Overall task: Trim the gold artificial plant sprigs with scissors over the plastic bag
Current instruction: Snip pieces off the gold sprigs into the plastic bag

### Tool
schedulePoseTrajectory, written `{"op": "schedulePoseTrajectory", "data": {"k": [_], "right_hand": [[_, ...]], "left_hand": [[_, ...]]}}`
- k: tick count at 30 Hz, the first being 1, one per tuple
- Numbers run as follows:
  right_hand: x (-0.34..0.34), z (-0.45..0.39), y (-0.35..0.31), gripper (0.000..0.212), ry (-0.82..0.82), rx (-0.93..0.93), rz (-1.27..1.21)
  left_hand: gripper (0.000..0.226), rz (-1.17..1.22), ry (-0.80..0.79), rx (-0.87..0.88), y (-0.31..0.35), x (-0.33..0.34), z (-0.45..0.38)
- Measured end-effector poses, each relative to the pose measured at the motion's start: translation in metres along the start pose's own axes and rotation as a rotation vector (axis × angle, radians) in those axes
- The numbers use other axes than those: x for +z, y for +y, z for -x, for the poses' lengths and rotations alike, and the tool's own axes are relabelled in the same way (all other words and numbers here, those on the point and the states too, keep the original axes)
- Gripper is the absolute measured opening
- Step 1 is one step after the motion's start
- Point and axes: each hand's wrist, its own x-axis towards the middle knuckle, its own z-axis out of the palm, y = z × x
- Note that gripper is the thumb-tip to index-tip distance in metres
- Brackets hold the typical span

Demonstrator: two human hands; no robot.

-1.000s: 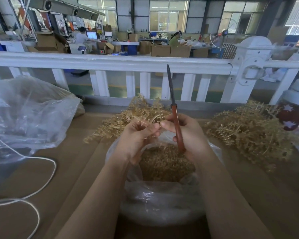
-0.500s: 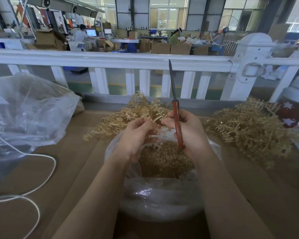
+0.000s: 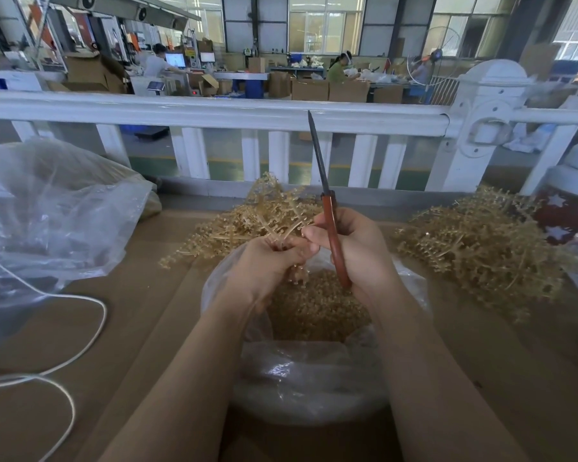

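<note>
Left hand (image 3: pixel 271 261) pinches a gold sprig (image 3: pixel 277 208) above the open plastic bag (image 3: pixel 314 371). Right hand (image 3: pixel 354 251) grips closed scissors (image 3: pixel 327 208) (blades upright), just beside; sprig piles (image 3: pixel 481 245) flank the bag on the surface (image 3: pixel 131 328).

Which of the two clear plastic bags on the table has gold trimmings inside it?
The plastic bag directly under both hands, near the table's front edge. Its open mouth shows gold trimmings. The bigger crumpled bag at far left shows none.
</note>
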Motion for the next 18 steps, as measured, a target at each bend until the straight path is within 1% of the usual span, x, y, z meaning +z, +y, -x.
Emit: {"op": "schedulePoseTrajectory", "data": {"k": [5,9,12,14,18], "right_hand": [[-0.003,-0.001,0.001,0.016,0.008,0.025,0.019],[-0.004,-0.002,0.003,0.015,0.009,0.062,0.04],[-0.005,-0.002,0.004,0.013,0.019,0.06,0.046],[-0.007,-0.002,0.003,0.013,0.007,0.048,0.08],[-0.013,-0.002,0.002,0.019,-0.036,0.041,0.116]], "left_hand": [[0.008,0.155,0.019,0.0,0.002,0.0,-0.001],[0.007,0.152,0.06,-0.001,0.0,0.0,-0.002],[0.009,0.169,0.04,-0.012,-0.001,-0.002,-0.002],[0.006,0.18,0.028,-0.003,0.0,-0.001,-0.001],[0.006,0.201,0.058,0.005,-0.001,-0.001,-0.001]]}}
